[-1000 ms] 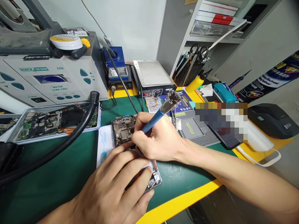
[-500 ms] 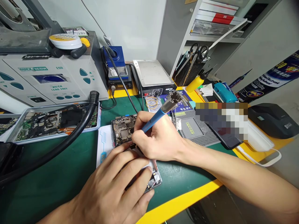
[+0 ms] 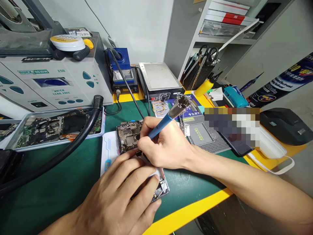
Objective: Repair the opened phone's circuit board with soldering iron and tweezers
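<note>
An opened phone (image 3: 123, 137) with bare circuit boards lies tilted on the bench, its lower half mostly covered by my hands. My left hand (image 3: 122, 192) is laid across it, fingers bent over the frame and holding it; the thumb is hidden. Just above those fingers, my right hand (image 3: 168, 145) pinches a blue-handled brush (image 3: 161, 125) like a pen. Its metal collar and dark bristles point up and away, while the lower end is hidden behind my fingers over the boards. Beneath the phone's left side, a white printed pad (image 3: 107, 151) shows.
A thick black hose (image 3: 73, 143) curves across the left from the hot-air station (image 3: 58, 81). Behind it, a tray (image 3: 104, 129) holds circuit boards. A heating plate (image 3: 160, 76) stands at the back. To the right lie a grey perforated mat (image 3: 220, 143) and a dark phone (image 3: 236, 140).
Both hands, the brush and the phone keep practically the same position. Only a very slight shift of the camera view shows.
</note>
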### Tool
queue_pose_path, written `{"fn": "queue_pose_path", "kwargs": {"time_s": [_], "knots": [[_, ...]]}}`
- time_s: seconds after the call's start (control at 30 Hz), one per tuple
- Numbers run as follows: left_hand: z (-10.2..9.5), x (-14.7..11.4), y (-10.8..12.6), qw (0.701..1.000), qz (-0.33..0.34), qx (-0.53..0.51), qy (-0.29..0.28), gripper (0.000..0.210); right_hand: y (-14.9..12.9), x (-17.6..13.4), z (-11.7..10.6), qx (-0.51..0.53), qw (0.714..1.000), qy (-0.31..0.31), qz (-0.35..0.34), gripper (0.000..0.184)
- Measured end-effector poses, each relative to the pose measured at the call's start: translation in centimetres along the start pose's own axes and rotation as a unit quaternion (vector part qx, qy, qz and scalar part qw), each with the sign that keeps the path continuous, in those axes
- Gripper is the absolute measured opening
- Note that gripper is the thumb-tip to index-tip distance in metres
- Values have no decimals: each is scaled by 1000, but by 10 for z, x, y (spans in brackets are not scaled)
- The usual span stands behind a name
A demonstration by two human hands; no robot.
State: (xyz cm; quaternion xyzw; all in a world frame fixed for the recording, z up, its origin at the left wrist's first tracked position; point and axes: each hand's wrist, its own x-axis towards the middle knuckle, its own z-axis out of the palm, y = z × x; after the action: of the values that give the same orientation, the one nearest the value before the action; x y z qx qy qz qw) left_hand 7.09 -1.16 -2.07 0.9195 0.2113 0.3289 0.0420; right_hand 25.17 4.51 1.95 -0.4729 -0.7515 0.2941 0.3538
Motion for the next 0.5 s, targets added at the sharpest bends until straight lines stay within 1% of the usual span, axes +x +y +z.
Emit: {"fn": "queue_pose_path", "kwargs": {"time_s": [0.23, 0.4, 0.5], "knots": [[-1, 1, 0, 1000, 0, 3, -1, 19, 0, 0, 0, -3, 1000, 2, -7, 13], [0, 0, -1, 1000, 0, 5, -1, 19, -1, 0, 0, 3, 1000, 5, 1, 12], [0, 0, -1, 1000, -2, 3, -4, 19, 0, 0, 0, -3, 1000, 4, -9, 13]]}}
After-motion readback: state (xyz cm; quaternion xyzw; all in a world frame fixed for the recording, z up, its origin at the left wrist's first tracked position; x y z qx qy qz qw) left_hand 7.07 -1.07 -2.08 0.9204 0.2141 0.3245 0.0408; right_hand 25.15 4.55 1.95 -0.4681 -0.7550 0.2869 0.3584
